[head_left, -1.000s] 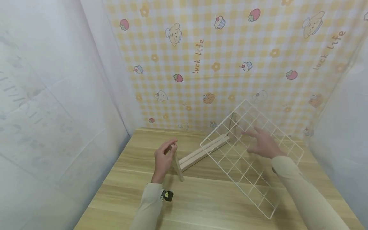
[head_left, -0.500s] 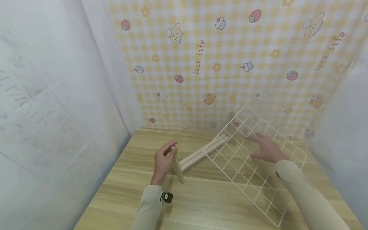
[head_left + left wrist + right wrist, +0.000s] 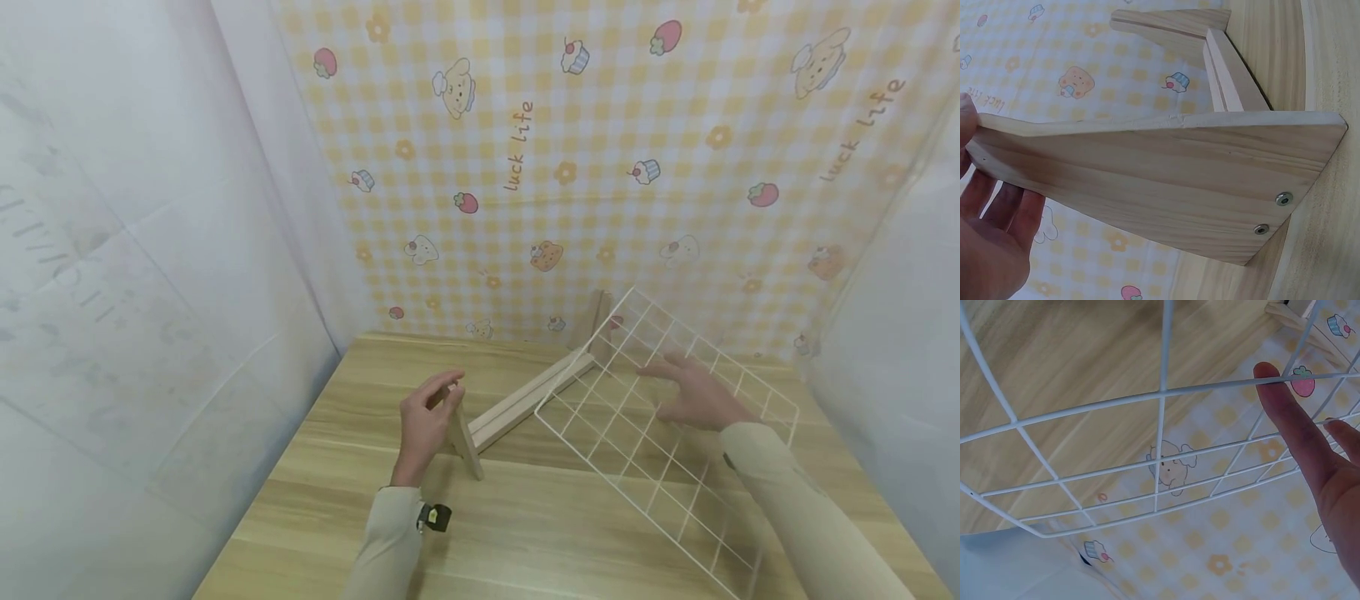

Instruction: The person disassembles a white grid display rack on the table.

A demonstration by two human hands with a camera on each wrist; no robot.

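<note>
My left hand (image 3: 426, 425) pinches the upper end of an upright wooden side panel (image 3: 465, 435), thumb on one edge and fingers on the other. In the left wrist view, two bolts show near the lower end of this panel (image 3: 1166, 169). Long rails (image 3: 525, 400) join it to a second side panel (image 3: 600, 321). My right hand (image 3: 697, 390) is at a tilted white wire grid (image 3: 651, 510), index finger and thumb spread apart. In the right wrist view, the straight index finger (image 3: 1291, 419) touches a wire of the grid (image 3: 1104, 405); the other fingers are largely hidden.
The wood-grain table (image 3: 315, 500) carries the wooden frame. Behind it hangs a yellow checked cloth (image 3: 525, 208) with cartoon prints. White sheets hang at the left (image 3: 165, 250) and right (image 3: 900, 333).
The grid's back corner has dropped and its near end has moved toward the front edge of the view. My right hand has shifted slightly right and down. My left hand keeps its grip, nearly still.
</note>
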